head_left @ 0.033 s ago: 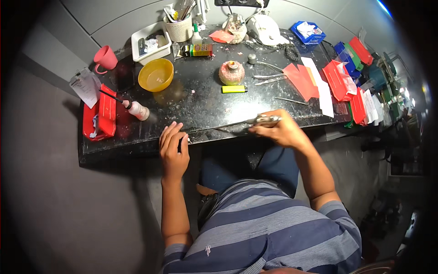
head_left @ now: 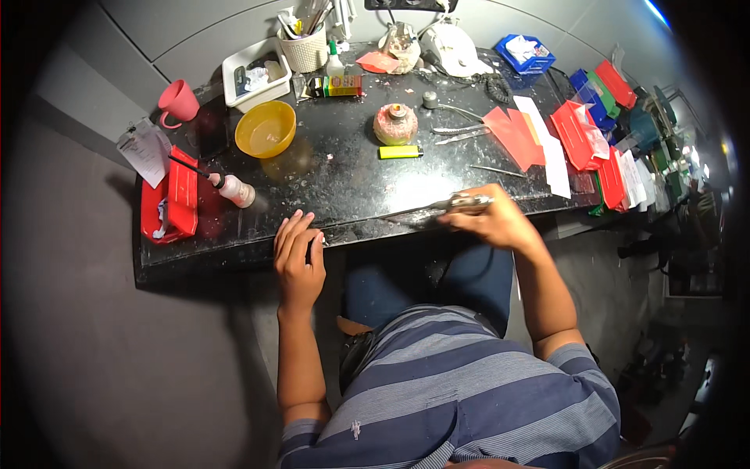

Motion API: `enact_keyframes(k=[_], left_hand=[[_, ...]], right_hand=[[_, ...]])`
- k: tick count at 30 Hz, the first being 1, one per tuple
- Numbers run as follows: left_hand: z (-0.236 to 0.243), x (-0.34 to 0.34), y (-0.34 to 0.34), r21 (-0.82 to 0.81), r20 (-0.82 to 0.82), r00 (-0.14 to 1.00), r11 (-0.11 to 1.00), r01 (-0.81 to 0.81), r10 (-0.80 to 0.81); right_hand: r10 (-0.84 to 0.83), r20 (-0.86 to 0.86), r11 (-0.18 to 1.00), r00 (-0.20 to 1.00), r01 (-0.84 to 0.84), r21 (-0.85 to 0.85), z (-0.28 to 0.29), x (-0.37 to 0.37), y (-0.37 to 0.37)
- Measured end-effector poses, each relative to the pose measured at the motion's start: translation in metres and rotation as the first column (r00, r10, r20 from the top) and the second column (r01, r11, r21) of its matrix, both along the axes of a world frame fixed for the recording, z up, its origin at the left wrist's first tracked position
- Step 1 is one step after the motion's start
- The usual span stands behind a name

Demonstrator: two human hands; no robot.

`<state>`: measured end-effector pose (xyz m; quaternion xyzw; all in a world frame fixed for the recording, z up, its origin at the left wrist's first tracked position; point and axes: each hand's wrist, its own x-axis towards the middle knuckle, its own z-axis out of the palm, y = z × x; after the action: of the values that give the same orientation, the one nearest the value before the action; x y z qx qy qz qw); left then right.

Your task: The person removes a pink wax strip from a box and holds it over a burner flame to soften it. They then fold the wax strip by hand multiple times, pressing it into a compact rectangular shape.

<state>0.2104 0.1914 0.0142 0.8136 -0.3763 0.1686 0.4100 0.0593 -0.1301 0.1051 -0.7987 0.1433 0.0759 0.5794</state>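
Note:
At the bench's front edge, my left hand (head_left: 295,254) rests with its longer fingers stretched out on the top. Its thumb and index finger meet at a small white piece (head_left: 323,240), too small to name. My right hand (head_left: 494,221) is closed round a metal-handled tool (head_left: 471,203). The tool's long thin dark shaft points left along the front edge toward my left hand; its far tip is hard to make out. Beyond them stands a round wax-spattered burner jar (head_left: 396,125) with a metal neck, and a yellow lighter (head_left: 400,152) lies before it.
A pale bottle with a brush (head_left: 236,191), red bin (head_left: 184,195), yellow bowl (head_left: 266,129) and pink mug (head_left: 179,102) stand left. Metal hand tools (head_left: 462,138), red sheets (head_left: 514,141) and a white strip (head_left: 547,148) lie right, before another red bin (head_left: 574,141).
My right hand and the tool have shifted slightly to the right, away from my left hand. My left hand stays in nearly the same place.

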Motion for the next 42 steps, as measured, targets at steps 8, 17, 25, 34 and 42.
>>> enact_keyframes(k=[8, 17, 25, 34, 42], left_hand=[[-0.002, -0.001, -0.006, -0.003, 0.008, 0.997, 0.997, 0.082, -0.082], [0.014, -0.008, -0.037, -0.003, -0.101, 0.991, 0.996, 0.094, -0.094], [0.020, -0.035, -0.079, 0.151, -0.087, 0.989, 0.980, 0.133, -0.121], [0.037, -0.111, -0.201, 0.385, -0.202, 0.904, 0.818, 0.427, -0.377], [0.059, -0.131, -0.240, -0.118, -0.476, 0.374, 0.479, 0.870, -0.796]], right_hand=[[-0.341, -0.023, 0.913, 0.940, 0.325, -0.247, 0.024, -0.086, -0.078], [-0.105, 0.171, 0.992, 0.980, 0.116, -0.055, -0.042, -0.023, -0.004], [-0.320, 0.206, 0.943, 0.925, 0.332, -0.026, -0.027, -0.098, -0.089], [-0.167, -0.031, 0.964, 0.986, 0.170, 0.204, -0.035, -0.221, -0.167], [-0.568, -0.071, 0.814, 0.820, 0.572, 0.097, -0.066, -0.277, -0.203]])
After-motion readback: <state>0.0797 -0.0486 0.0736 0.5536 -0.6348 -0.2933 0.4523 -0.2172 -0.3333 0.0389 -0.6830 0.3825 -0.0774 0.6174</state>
